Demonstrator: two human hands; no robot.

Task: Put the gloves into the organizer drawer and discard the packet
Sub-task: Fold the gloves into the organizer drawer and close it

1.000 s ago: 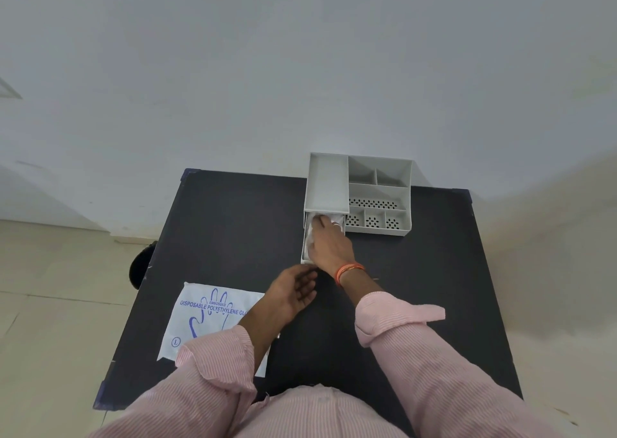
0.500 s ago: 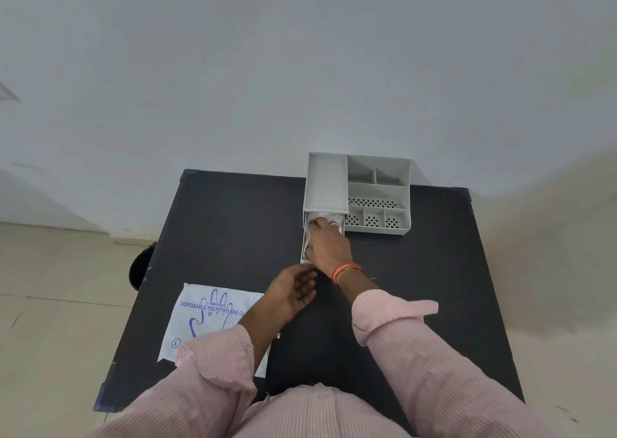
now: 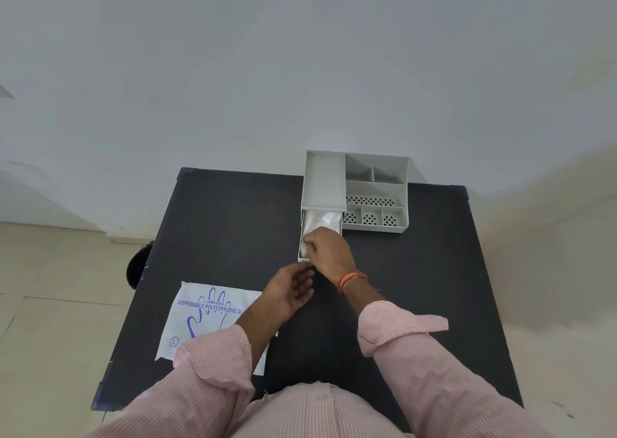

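Right hand [image 3: 325,249] fingers pinch gloves [image 3: 322,221] in open drawer [image 3: 302,237]; left hand [image 3: 293,289] loose, empty. Risk: film bunches, jams drawer closing; packet [image 3: 207,317] forgotten

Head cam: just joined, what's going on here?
A person in a pink striped shirt is tucking clear gloves into the pulled-out drawer of a grey desk organizer on a black table. The right hand presses into the near end of the drawer on the gloves. The left hand hovers open, just in front of the drawer. The glove packet lies flat at the table's near-left edge, not yet discarded.
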